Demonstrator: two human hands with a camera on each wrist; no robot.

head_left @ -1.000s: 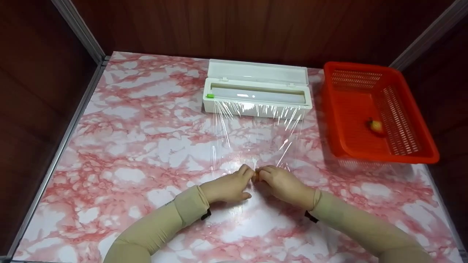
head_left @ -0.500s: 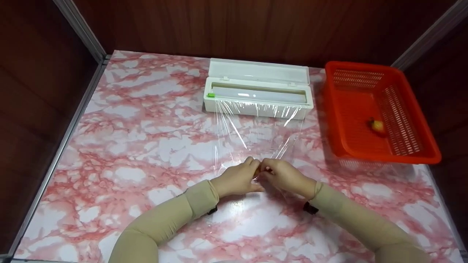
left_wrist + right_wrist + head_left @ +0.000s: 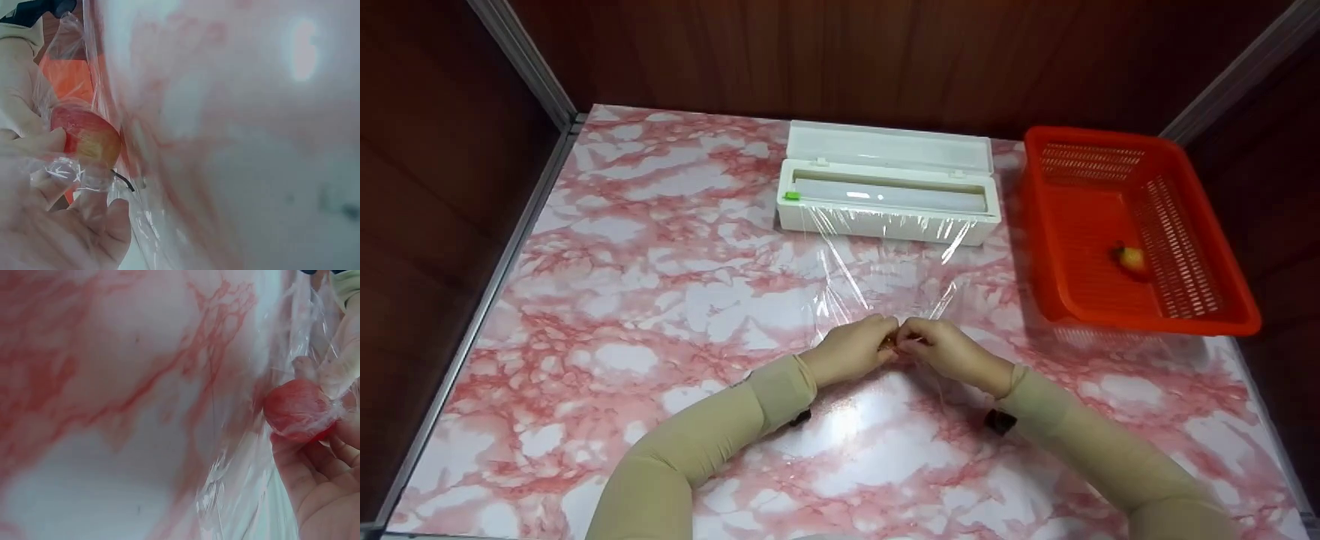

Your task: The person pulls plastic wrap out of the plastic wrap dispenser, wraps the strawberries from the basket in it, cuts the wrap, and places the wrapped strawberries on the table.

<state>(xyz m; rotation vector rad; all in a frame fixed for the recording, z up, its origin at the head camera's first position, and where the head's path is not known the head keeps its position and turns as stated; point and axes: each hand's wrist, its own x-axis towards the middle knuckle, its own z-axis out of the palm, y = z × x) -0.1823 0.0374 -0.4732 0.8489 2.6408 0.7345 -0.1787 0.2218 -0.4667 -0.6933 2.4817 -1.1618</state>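
Observation:
A small red-and-yellow apple (image 3: 93, 135) with a dark stem is held between both hands, with clear cling film over and around it. My left hand (image 3: 855, 346) has its fingers curled round one side of the apple, through the film. From the other side, my right hand (image 3: 952, 352) grips it, thumb and fingers at the red skin in the right wrist view. The head view shows the apple mostly hidden by the fingers. A sheet of cling film (image 3: 885, 277) stretches from the hands back to a white dispenser (image 3: 885, 225), whose lid stands raised.
An orange-red plastic basket (image 3: 1050, 270) stands on the right, with another small yellow-and-red fruit (image 3: 1130, 259) inside. A green slider (image 3: 791, 196) sits at the left end of the dispenser's front edge. Dark panels enclose the marbled table (image 3: 622, 360) at the back and sides.
Both hands have moved slightly away from me, and the left hand has also shifted right, curling in its thumb. The film is drawn in more narrowly toward the hands. Dispenser and basket stay put.

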